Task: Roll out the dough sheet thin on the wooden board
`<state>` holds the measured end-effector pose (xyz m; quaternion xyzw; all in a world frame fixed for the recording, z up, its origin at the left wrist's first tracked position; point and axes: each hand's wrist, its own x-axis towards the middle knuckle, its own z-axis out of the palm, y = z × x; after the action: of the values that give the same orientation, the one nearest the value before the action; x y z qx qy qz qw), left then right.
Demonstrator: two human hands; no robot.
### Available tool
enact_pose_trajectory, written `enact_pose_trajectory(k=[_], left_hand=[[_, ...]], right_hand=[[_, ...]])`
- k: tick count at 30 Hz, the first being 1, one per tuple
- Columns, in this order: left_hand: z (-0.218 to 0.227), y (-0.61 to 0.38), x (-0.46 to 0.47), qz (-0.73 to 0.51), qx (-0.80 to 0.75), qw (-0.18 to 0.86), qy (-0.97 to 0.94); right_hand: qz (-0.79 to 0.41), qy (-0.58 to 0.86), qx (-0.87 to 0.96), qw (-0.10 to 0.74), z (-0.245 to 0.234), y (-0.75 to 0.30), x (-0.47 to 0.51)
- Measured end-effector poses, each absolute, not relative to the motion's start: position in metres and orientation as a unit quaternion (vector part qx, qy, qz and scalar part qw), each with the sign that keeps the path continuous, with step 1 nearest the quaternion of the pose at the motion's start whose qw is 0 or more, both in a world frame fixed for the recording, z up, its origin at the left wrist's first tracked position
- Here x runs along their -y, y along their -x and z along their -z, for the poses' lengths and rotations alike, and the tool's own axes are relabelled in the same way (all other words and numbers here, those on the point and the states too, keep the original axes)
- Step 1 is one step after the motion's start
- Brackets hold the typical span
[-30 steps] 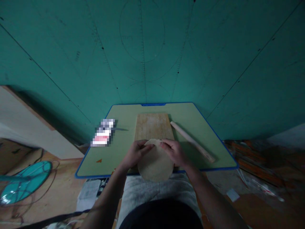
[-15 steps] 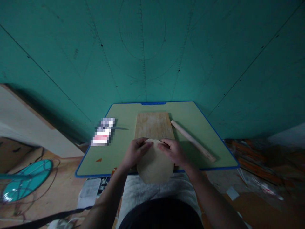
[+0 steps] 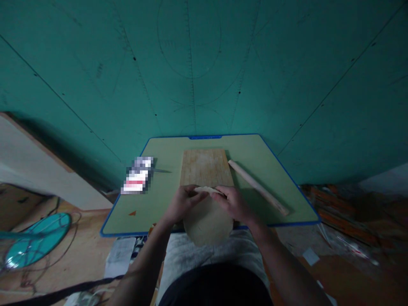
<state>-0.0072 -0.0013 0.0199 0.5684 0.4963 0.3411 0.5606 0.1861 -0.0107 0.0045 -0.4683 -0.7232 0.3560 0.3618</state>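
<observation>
A flat round sheet of pale dough (image 3: 208, 221) lies on the near end of a wooden board (image 3: 205, 166) and hangs over the table's front edge. My left hand (image 3: 181, 204) pinches the dough's far edge at the left. My right hand (image 3: 235, 203) pinches the same edge at the right. The far rim of the dough is lifted and curled toward me between the fingers of both hands.
The board sits on a green table with a blue rim (image 3: 277, 159). A wooden rolling pin (image 3: 257, 187) lies right of the board. A blurred packet (image 3: 138, 180) and a knife blade (image 3: 162, 171) lie at the left. A teal fan (image 3: 33, 240) stands on the floor.
The far edge of the dough has been lifted and folded slightly toward me. Both hands stay at that edge, moved a little closer together.
</observation>
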Motion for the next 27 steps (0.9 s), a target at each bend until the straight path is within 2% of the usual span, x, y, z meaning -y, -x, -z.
enact_pose_trajectory(k=[6, 12, 20, 27], left_hand=[[-0.021, 0.005, 0.004, -0.348, -0.485, 0.569, -0.565], [-0.02, 0.007, 0.004, -0.381, -0.535, 0.511, -0.554], [-0.031, 0.015, -0.005, -0.305, -0.488, 0.583, -0.573], [-0.029, 0.01, 0.0, -0.323, -0.494, 0.599, -0.541]], right_hand=[[-0.355, 0.462, 0.728, 0.361, -0.006, -0.186, 0.011], [-0.372, 0.487, 0.698, 0.37, -0.006, -0.183, 0.011], [-0.386, 0.481, 0.699, 0.36, -0.009, -0.184, 0.011], [-0.39, 0.469, 0.709, 0.354, -0.01, -0.185, 0.011]])
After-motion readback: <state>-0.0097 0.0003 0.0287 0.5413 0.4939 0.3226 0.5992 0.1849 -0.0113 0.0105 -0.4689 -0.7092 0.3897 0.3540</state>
